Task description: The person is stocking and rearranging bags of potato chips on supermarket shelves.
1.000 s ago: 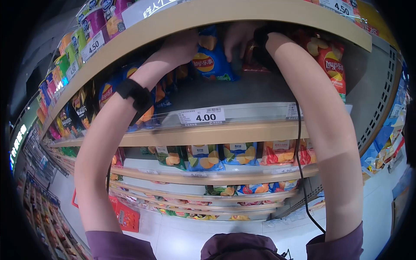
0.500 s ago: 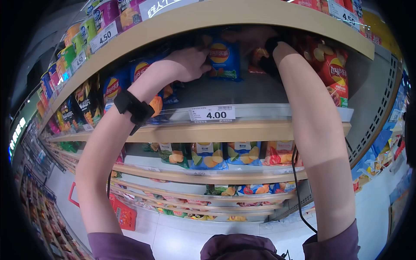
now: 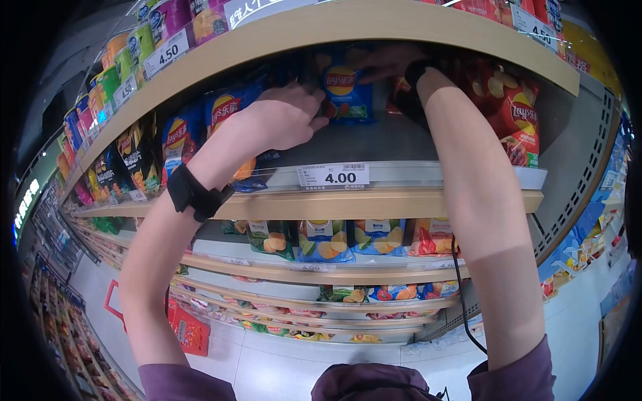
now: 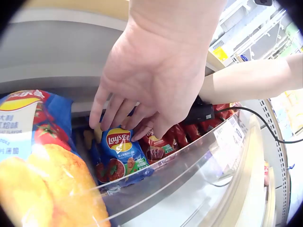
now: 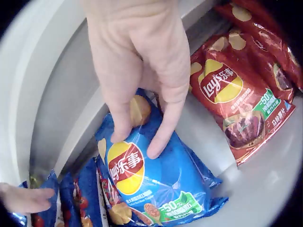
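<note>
In the head view, I have both hands inside a grey-floored shelf (image 3: 401, 144). The blue Lay's bag (image 3: 344, 87) stands on it between them, back from the front edge. The left hand (image 3: 287, 115) is at the bag's left side, its fingers loosely bent. The right hand (image 3: 394, 61) reaches the upper right of the bag in shadow. A 4.00 price label (image 3: 338, 176) sits on the front edge, red Lay's bags (image 3: 518, 110) stand to the right, and a red basket (image 3: 190, 331) is on the floor.

In the left wrist view, I see the left palm above the blue Lay's bag, its fingers slack and gripping nothing. A larger blue bag (image 4: 47, 165) fills the near left, and a black cable (image 4: 265, 128) trails from the right wrist.

In the right wrist view, I have the right hand's straight, spread fingers touching the front of the blue Lay's bag around its logo. The left hand's fingers show at lower left, beside a row of blue bags (image 5: 87, 191).
</note>
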{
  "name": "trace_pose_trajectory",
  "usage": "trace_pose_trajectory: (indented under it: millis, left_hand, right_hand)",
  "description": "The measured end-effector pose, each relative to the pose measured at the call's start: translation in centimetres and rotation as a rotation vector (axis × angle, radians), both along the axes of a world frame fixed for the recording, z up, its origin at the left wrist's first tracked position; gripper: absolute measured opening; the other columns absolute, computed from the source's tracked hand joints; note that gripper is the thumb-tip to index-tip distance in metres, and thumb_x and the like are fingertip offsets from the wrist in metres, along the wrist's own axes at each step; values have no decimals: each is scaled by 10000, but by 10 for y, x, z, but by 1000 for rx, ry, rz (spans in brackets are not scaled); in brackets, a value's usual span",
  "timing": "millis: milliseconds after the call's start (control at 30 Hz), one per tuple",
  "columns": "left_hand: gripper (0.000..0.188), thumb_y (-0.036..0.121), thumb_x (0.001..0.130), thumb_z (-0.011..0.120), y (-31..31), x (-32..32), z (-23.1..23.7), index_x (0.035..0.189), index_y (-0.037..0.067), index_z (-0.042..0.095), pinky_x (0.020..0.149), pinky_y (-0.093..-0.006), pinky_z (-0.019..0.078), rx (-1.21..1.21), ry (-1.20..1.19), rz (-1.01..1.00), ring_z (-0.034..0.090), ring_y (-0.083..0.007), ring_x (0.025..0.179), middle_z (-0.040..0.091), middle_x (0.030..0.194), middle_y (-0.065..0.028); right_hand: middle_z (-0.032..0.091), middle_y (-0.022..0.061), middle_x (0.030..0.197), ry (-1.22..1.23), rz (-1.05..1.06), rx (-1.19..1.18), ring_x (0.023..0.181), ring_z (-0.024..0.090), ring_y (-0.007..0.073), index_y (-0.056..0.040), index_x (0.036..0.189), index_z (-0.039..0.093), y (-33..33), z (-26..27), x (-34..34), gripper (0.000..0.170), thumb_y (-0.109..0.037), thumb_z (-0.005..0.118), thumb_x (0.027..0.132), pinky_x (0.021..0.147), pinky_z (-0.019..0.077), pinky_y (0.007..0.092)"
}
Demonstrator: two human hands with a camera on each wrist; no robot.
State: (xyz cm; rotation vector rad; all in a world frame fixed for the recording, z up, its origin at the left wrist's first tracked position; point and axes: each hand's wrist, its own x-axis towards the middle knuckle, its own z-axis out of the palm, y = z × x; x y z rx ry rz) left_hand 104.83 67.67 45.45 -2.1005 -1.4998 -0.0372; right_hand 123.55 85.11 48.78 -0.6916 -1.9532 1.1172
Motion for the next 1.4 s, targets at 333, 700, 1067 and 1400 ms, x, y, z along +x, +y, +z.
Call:
trace_pose_trajectory:
  millis: [333, 700, 1067, 1400]
  left_hand:
    - [484, 315, 927, 563, -6, -8, -8, 1263, -27, 503, 958, -413, 465, 93, 57, -112, 555, -360, 1113, 570, 1205, -217]
    - [527, 340, 919, 565, -11, -13, -19, 1274, -44, 498, 989, -397, 448, 129, 45, -117, 533, -357, 1163, 541, 1268, -231]
    - [440, 296, 923, 565, -47, 0, -9, 1209, -38, 551, 968, -402, 455, 141, -20, -155, 551, -361, 1120, 601, 1187, -204]
    - [241, 202, 845, 643, -130, 21, -86, 991, 10, 640, 740, -370, 463, 307, -433, -788, 616, -255, 841, 652, 936, -96]
  right_hand:
    - [597, 199, 1206, -386, -380, 187, 1055, 627, 284, 8, 1252, 533, 17, -5, -16, 408, -226, 603, 926, 806, 576, 338]
    - [582, 213, 1221, -539, -529, 485, 1085, 598, 315, 13, 1264, 519, 7, -1, -35, 424, -266, 550, 947, 875, 521, 357]
    - [567, 228, 1235, -896, -455, 718, 1115, 569, 346, 19, 1276, 506, -35, 3, -24, 447, -305, 497, 968, 945, 466, 377]
    - [554, 240, 1248, -1271, -324, 840, 1143, 543, 374, 24, 1287, 493, -140, 4, -1, 474, -341, 449, 987, 1008, 416, 395]
